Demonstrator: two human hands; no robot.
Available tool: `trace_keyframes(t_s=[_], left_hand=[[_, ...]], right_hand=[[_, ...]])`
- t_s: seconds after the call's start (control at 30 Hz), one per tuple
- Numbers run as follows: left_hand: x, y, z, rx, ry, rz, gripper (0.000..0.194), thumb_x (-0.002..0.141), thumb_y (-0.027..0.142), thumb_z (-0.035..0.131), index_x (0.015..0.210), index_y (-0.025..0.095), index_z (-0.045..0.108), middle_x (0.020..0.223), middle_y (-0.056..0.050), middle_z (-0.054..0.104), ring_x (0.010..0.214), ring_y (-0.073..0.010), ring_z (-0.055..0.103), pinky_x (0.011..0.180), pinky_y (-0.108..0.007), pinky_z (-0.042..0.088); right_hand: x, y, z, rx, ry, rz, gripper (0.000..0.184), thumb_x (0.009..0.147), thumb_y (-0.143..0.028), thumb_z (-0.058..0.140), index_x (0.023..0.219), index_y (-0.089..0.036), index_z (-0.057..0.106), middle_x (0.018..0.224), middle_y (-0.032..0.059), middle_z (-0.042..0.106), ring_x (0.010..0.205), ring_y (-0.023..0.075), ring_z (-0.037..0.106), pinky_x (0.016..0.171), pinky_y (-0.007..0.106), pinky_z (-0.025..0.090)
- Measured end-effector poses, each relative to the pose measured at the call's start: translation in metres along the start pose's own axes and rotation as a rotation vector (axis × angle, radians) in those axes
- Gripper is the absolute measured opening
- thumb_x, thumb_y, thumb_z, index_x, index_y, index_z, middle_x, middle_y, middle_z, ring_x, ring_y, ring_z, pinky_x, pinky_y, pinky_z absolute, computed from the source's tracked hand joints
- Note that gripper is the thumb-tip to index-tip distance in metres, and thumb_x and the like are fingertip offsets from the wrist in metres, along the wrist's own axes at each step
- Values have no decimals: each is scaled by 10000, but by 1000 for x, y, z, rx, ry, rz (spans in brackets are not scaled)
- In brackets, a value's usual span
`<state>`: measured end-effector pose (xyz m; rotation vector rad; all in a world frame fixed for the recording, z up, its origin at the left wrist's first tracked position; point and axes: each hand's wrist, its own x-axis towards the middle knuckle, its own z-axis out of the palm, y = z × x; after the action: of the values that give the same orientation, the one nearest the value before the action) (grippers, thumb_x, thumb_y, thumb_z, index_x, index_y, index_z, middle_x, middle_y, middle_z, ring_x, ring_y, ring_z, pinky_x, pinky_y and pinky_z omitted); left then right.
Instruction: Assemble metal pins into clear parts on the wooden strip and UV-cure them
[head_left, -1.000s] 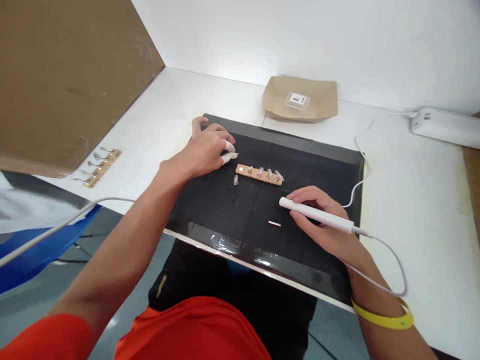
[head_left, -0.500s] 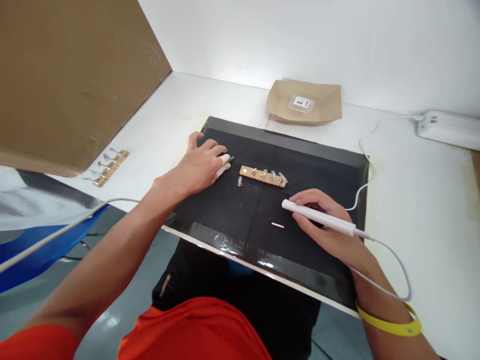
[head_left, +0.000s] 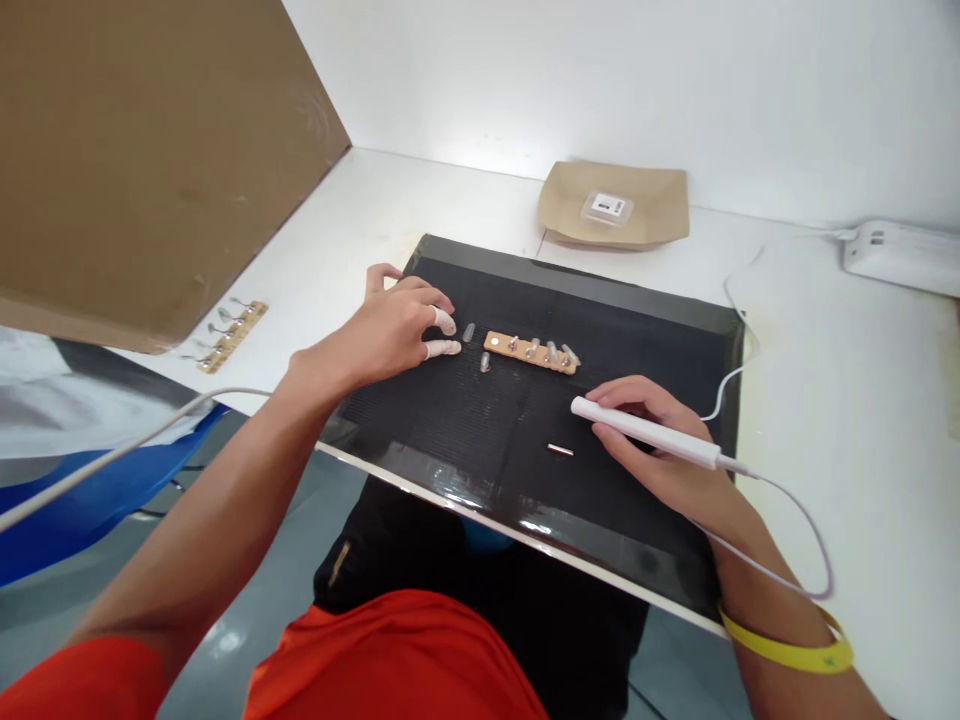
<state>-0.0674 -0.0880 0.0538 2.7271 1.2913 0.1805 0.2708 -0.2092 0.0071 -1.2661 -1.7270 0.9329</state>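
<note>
My left hand (head_left: 405,325) is open over the left side of the black mat (head_left: 420,430), with whitish covers on two fingers. Just beyond its fingertips lies a clear nail tip (head_left: 469,332), apart from the fingers. Another clear nail tip (head_left: 485,362) sits a little nearer to me. To their right is a wooden strip (head_left: 499,346) bearing several small metal stands with clear nail tips, some tilted. My right hand (head_left: 652,430) is closed around a white pen-shaped corded device (head_left: 645,432), probably a nail lamp. A short metallic bar (head_left: 560,450) lies left of that hand.
A cardboard tray (head_left: 652,205) at the back holds a small clear labelled box (head_left: 607,208). At the left, a second wooden strip (head_left: 236,337) carries several nail tips beside a large brown board (head_left: 150,160). A white power strip (head_left: 900,255) stands at the right; cables run across both sides.
My left fingers have let go of the clear nail tip and drawn slightly back to the left; it now lies on the mat. My right hand keeps its hold on the white device.
</note>
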Motion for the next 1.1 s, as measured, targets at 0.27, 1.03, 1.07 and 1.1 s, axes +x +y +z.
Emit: trace_keyframes(t_s=[0.27,1.03,1.07,1.1], left_hand=[[25,-14,7,41,-177,25,439,916,607,629,1212,304,745,1413,-109,652,1309,-346,565,1141,-543,211],[-19,10,34,214,393,130,180,1006,402,638,1027,247,726,1167,-51,786,1087,-234,709,1073,-502,386],[-24,13,37,229,445,160,132,1002,348,651,988,237,721,1158,-50,791,1069,-227,720,1053,-490,410],[-29,17,39,240,488,190,105,996,299,659,943,226,713,1141,-48,797,1045,-218,730,1035,-478,431]], right_hand=[[0,2,-1,-10,0,-4,121,937,-279,723,1042,-287,663,1083,50,730,958,230,716,820,388,586],[0,-1,-2,-37,-2,13,126,932,-245,721,1033,-284,657,1086,34,716,948,203,701,835,353,552],[-1,-1,-2,-37,-5,16,126,931,-247,721,1033,-285,656,1087,33,716,953,205,703,839,353,551],[-1,-1,-2,-35,-7,15,128,931,-248,722,1034,-287,656,1086,31,716,957,206,705,841,352,550]])
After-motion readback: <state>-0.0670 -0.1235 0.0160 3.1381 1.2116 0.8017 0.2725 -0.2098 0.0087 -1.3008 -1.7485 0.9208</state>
